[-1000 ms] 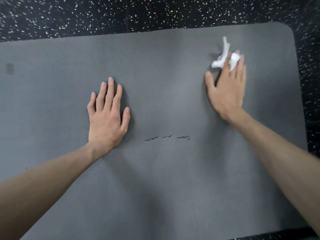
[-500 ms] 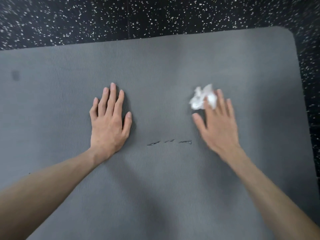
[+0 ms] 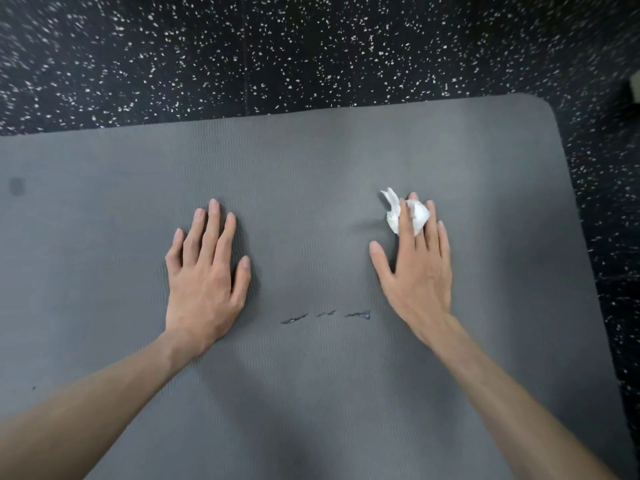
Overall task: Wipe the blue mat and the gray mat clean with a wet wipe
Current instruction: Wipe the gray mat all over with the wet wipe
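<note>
The gray mat (image 3: 311, 161) fills most of the view, lying flat on the floor. My left hand (image 3: 204, 278) lies flat on it with straight fingers, left of centre. My right hand (image 3: 415, 268) presses a crumpled white wet wipe (image 3: 412, 213) onto the mat under its straight fingertips, with the wipe bulging up between two fingers. Three short dark scuff marks (image 3: 325, 315) sit in a row on the mat between my wrists. No blue mat shows in this view.
Black speckled rubber floor (image 3: 311, 53) borders the mat at the back and along the right side. A faint dark spot (image 3: 16, 186) marks the mat near its left edge. The mat's rounded far right corner (image 3: 540, 105) is in view.
My right hand slid the wipe from the far right of the mat in toward the centre and nearer, then slightly back out to the right. My left hand stayed planted.
</note>
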